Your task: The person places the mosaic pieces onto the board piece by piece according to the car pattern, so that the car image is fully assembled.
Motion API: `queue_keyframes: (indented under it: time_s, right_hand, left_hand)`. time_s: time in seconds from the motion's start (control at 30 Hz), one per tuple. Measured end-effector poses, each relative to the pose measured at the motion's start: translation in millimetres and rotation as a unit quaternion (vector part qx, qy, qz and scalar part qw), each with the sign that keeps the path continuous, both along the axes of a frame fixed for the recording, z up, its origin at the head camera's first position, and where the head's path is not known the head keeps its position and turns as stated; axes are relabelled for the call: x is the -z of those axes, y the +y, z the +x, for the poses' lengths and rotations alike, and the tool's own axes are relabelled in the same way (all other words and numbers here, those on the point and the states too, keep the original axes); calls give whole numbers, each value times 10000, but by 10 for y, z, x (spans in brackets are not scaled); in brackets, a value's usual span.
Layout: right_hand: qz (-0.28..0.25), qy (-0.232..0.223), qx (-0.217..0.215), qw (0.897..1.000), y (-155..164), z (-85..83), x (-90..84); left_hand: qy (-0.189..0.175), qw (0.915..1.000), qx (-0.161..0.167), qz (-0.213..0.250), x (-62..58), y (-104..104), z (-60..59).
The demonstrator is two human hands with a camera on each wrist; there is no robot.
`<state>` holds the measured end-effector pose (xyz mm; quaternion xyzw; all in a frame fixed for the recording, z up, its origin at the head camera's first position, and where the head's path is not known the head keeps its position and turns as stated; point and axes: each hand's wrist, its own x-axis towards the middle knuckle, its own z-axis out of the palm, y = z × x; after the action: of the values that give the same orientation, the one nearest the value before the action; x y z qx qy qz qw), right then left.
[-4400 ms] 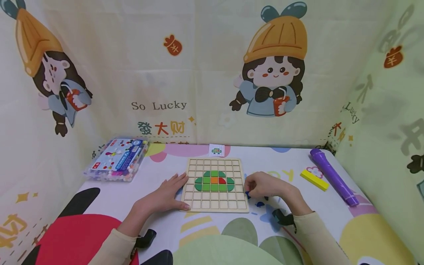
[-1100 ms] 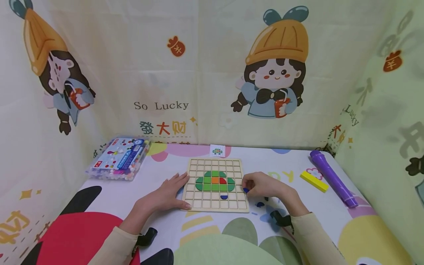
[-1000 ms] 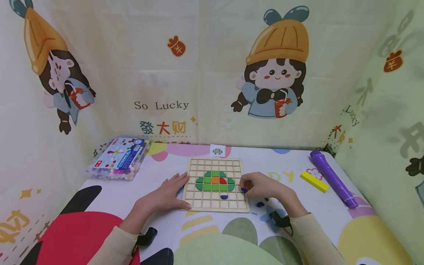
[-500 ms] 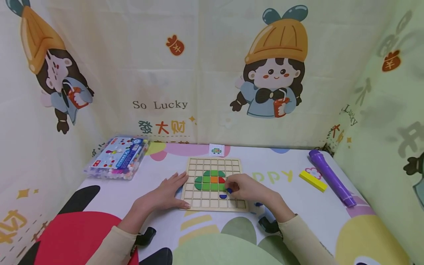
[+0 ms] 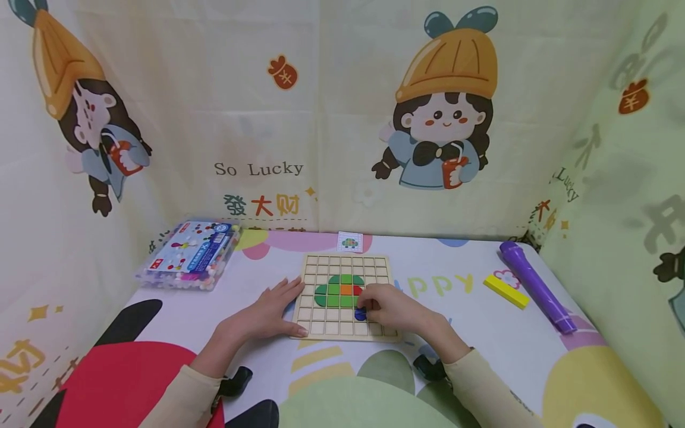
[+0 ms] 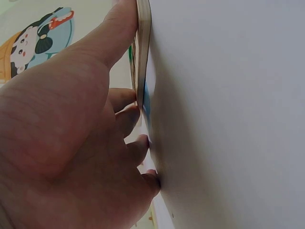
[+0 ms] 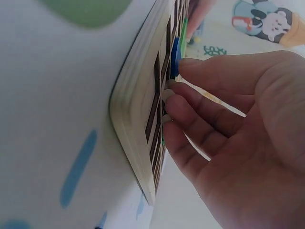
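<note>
A pale wooden grid board point(image 5: 325, 329) lies on the table, with green, orange and red tiles point(image 5: 340, 290) forming a cloud-like shape in its middle. My left hand point(image 5: 264, 315) rests along the board's left side, fingers spread and thumb at the near left corner. In the left wrist view the thumb lies on the board's edge point(image 6: 143, 52). My right hand point(image 5: 393, 306) is over the board's right half and pinches a small blue half-round tile point(image 7: 175, 58) by thumb and fingertips. It meets another blue tile point(image 5: 360, 318) just below the green ones, in a round blue shape.
A small picture card point(image 5: 350, 242) stands behind the board. A clear box of beads point(image 5: 187, 255) sits at the back left. To the right lie a yellow bar point(image 5: 505, 291) and a purple tube point(image 5: 537, 288). Printed curtains rise behind the table.
One blue tile was laid in a cell below the green tiles. My right hand then brought a second from the board's right edge leftward to that cell. My left hand stays put.
</note>
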<state>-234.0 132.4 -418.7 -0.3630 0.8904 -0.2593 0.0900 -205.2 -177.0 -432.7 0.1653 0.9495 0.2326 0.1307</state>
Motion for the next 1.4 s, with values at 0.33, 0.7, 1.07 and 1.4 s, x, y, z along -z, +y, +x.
queue_keyframes:
  time_s: [0.33, 0.7, 1.07, 1.4]
  right_hand:
    - [-52, -40, -35, 10000, -14, 1, -9]
    - [-334, -347, 209, 9986, 182, -54, -71]
    - [212, -665, 286, 9971, 557, -131, -222]
    - [466, -1252, 261, 9907, 854, -106, -247]
  left_hand:
    - [2, 10000, -67, -6, -13, -3, 9]
    - [-10, 10000, -21, 3, -5, -6, -3]
    - [-71, 9999, -151, -18, -14, 14, 14]
    - [-57, 9999, -122, 7, -19, 34, 28]
